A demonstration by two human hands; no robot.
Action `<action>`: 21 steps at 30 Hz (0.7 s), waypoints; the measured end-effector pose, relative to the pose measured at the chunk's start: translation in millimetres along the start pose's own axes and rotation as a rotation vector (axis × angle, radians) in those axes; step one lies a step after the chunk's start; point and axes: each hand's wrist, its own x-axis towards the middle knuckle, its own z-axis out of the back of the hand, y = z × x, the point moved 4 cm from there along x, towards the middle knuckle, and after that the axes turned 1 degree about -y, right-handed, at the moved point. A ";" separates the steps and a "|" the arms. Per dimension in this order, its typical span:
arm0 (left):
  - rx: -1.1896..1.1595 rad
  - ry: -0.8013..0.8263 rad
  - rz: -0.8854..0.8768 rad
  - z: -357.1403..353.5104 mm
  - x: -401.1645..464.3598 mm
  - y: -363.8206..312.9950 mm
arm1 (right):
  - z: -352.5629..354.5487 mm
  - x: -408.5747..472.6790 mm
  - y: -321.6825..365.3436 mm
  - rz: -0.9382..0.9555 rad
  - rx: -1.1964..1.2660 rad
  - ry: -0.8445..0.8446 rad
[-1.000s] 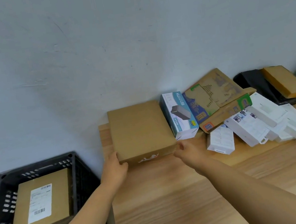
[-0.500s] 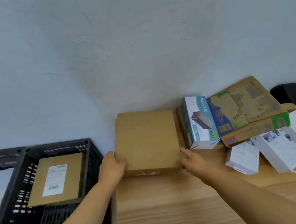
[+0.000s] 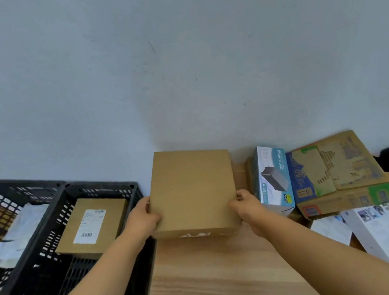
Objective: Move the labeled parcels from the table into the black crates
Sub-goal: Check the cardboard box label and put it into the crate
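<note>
Plain brown cardboard parcel [image 3: 192,191] is gripped on its sides by the left hand [image 3: 142,220] and right hand [image 3: 247,205]. Left of it, a black plastic crate [image 3: 108,189] holds a labeled brown parcel [image 3: 93,225].

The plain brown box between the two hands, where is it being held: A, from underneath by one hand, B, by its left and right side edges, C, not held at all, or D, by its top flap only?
B: the left hand grips the left edge of the plain brown box and the right hand grips its right edge, one on each side.
</note>
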 end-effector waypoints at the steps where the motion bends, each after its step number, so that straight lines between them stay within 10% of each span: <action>1: -0.018 -0.022 -0.025 4.2 -5.8 -8.2 | 4.6 -4.6 9.2 0.032 -0.005 -0.014; 21: -0.213 -0.216 -0.607 73.0 -118.1 -219.3 | 115.8 -133.8 199.5 0.558 0.274 -0.130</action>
